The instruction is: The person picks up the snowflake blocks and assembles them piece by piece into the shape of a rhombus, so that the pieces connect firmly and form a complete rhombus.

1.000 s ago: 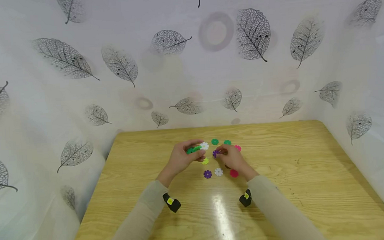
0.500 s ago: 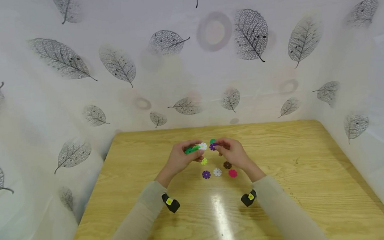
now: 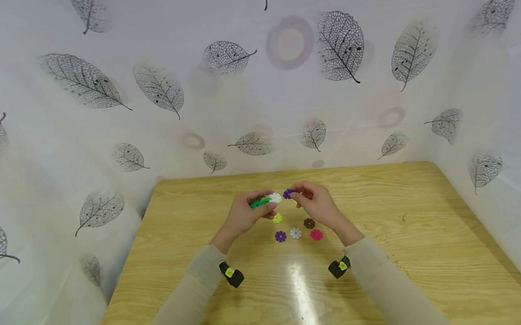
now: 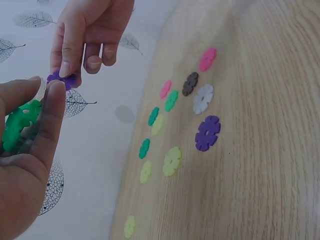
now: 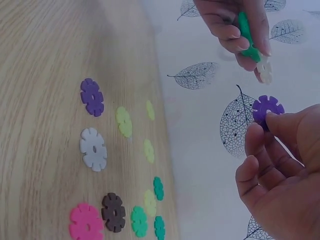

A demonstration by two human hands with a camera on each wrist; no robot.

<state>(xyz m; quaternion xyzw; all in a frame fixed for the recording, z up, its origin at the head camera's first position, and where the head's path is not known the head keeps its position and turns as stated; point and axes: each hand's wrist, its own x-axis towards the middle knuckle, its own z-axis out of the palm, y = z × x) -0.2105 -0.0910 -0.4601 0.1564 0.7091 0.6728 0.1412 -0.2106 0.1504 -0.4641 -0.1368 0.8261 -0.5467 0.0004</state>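
Purple disc (image 5: 265, 104) pinched in the right hand (image 3: 319, 206) above the table (image 3: 378, 210) likely joins best when held square to the white disc (image 3: 275, 197) beside green pieces (image 3: 260, 202) that the left hand (image 3: 245, 212) pinches.

We reach forward with our left forearm (image 3: 190, 296) and right forearm (image 3: 388, 278) slanting inward. Our left hand (image 3: 245, 213) grips, its fingers (image 5: 231, 33) bent opposite the left thumb (image 3: 265, 211). Our right hand (image 3: 319, 207) pinches between the right thumb (image 5: 289, 124) and index finger (image 5: 254, 139), the other fingers (image 5: 247, 172) loosely curled beneath (we see them best from the right wrist). Our hands face each other, raised, their fingertips near but apart.
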